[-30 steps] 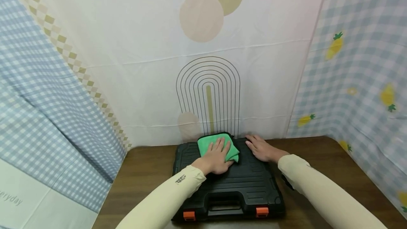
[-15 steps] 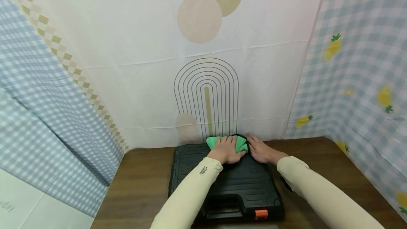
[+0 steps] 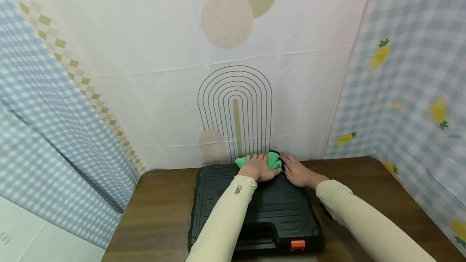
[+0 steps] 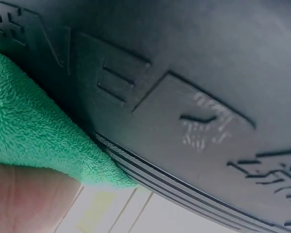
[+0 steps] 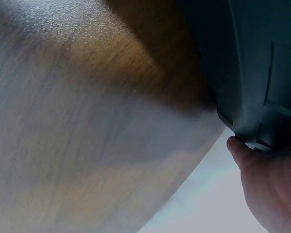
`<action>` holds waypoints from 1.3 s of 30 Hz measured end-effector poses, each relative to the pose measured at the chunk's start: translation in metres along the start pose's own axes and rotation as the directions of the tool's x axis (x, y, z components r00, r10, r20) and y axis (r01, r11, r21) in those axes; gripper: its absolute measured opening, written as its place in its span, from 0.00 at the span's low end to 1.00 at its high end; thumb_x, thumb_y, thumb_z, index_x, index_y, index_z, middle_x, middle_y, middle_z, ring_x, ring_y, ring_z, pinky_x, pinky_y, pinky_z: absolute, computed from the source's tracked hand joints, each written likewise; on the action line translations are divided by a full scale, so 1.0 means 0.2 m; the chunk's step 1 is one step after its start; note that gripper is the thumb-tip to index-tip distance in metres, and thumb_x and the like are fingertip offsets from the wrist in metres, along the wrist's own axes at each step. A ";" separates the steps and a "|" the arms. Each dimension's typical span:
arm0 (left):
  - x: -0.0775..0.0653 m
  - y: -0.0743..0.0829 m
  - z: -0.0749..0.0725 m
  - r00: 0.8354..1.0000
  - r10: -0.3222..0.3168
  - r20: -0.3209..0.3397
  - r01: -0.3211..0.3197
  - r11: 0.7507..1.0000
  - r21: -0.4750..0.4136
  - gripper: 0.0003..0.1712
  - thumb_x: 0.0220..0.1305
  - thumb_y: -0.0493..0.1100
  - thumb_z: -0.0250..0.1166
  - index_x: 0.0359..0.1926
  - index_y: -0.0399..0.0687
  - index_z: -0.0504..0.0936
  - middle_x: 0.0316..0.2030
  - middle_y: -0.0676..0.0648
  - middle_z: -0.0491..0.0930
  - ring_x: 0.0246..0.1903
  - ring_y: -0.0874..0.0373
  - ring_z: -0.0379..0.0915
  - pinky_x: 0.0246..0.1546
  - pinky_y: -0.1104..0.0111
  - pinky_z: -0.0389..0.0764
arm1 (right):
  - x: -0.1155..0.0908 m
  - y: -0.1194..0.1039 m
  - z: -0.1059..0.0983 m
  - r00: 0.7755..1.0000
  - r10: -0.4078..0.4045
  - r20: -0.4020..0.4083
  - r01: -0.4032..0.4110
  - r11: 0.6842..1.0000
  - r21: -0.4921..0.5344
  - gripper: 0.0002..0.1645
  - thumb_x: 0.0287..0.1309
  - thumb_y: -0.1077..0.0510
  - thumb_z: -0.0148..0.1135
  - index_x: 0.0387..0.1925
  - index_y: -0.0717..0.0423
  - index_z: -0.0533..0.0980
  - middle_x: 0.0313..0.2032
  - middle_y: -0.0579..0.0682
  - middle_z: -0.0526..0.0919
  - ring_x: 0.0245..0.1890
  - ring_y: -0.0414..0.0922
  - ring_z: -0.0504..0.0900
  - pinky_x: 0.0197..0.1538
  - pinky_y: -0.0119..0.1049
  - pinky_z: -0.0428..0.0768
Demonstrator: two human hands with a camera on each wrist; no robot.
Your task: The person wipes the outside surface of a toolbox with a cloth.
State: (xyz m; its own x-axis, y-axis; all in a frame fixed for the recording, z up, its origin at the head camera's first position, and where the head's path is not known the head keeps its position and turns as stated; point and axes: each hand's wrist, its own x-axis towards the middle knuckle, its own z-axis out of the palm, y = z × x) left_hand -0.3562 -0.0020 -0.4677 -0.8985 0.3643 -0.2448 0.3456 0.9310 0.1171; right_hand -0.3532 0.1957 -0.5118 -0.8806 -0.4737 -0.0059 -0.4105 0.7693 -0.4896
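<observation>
A black plastic tool case point(image 3: 211, 201) with an orange latch point(image 3: 297, 245) showing lies flat on the table. My left hand point(image 3: 259, 167) holds a bunched green cloth point(image 3: 274, 161) against the case's back edge, its fingertips dropping out of sight over that edge. In the left wrist view, the fuzzy cloth point(image 4: 34, 131) wraps against the ribbed side of the case, part of my hand point(image 4: 29, 199) behind it. My right hand point(image 3: 296, 172) rests on the back right corner. The right wrist view shows this hand point(image 5: 269, 182) touching the case's corner point(image 5: 233, 124).
The brown wooden table point(image 3: 164, 201) extends to both sides of the case. A white patterned curtain point(image 3: 164, 104) hangs right behind the table's back edge. Blue checked cloths hang at the left point(image 3: 62, 104) and right point(image 3: 407, 104). The left sleeve covers the case's front left part.
My left hand has slid the green cloth from the case's top back and right to its back edge, and the cloth has bunched up. My right hand stays at the corner.
</observation>
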 end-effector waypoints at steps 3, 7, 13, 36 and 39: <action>0.01 -0.01 0.01 1.000 -0.005 0.008 0.005 1.000 0.005 0.51 0.70 0.78 0.38 0.81 0.54 0.52 0.79 0.49 0.56 0.77 0.53 0.50 0.76 0.54 0.51 | 0.00 -0.01 0.01 1.000 0.008 -0.009 -0.008 1.000 0.004 0.30 0.81 0.59 0.35 0.76 0.70 0.53 0.70 0.73 0.61 0.71 0.68 0.60 0.70 0.65 0.63; 0.08 -0.01 0.06 0.999 -0.028 0.018 0.028 1.000 0.009 0.51 0.69 0.79 0.38 0.82 0.55 0.49 0.80 0.50 0.54 0.78 0.53 0.48 0.77 0.53 0.50 | -0.01 -0.02 0.00 1.000 0.020 -0.021 -0.019 1.000 0.004 0.30 0.81 0.59 0.35 0.76 0.70 0.54 0.69 0.73 0.62 0.70 0.68 0.62 0.69 0.64 0.64; 0.04 -0.04 0.04 1.000 -0.029 -0.011 0.029 0.999 -0.015 0.51 0.69 0.79 0.39 0.82 0.54 0.51 0.79 0.48 0.55 0.77 0.51 0.49 0.77 0.52 0.50 | 0.00 -0.02 0.00 0.999 0.013 -0.031 -0.013 1.000 0.004 0.30 0.82 0.56 0.35 0.76 0.68 0.56 0.69 0.72 0.63 0.70 0.67 0.63 0.69 0.64 0.65; -0.22 -0.69 0.03 0.971 -0.232 -0.050 0.221 0.962 -0.161 0.55 0.68 0.79 0.42 0.80 0.46 0.56 0.76 0.38 0.63 0.74 0.37 0.56 0.73 0.40 0.52 | -0.01 0.00 0.01 0.999 0.017 -0.050 -0.017 1.000 -0.002 0.31 0.83 0.51 0.35 0.74 0.68 0.59 0.68 0.72 0.65 0.68 0.68 0.65 0.67 0.66 0.66; -0.25 -0.74 0.03 0.957 -0.288 -0.040 0.273 0.937 -0.217 0.55 0.68 0.79 0.43 0.80 0.45 0.56 0.75 0.36 0.62 0.73 0.35 0.55 0.72 0.38 0.52 | -0.01 0.00 0.02 0.999 0.013 -0.051 -0.013 1.000 -0.004 0.31 0.83 0.51 0.35 0.74 0.69 0.59 0.67 0.72 0.66 0.68 0.68 0.66 0.67 0.66 0.66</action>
State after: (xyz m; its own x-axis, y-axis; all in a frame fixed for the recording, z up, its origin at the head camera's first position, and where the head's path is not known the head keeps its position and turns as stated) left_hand -0.3609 -0.1583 -0.4780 -0.9701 0.0797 -0.2291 0.0201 0.9676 0.2515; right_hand -0.3510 0.1946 -0.5142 -0.8968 -0.4412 0.0322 -0.3998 0.7774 -0.4856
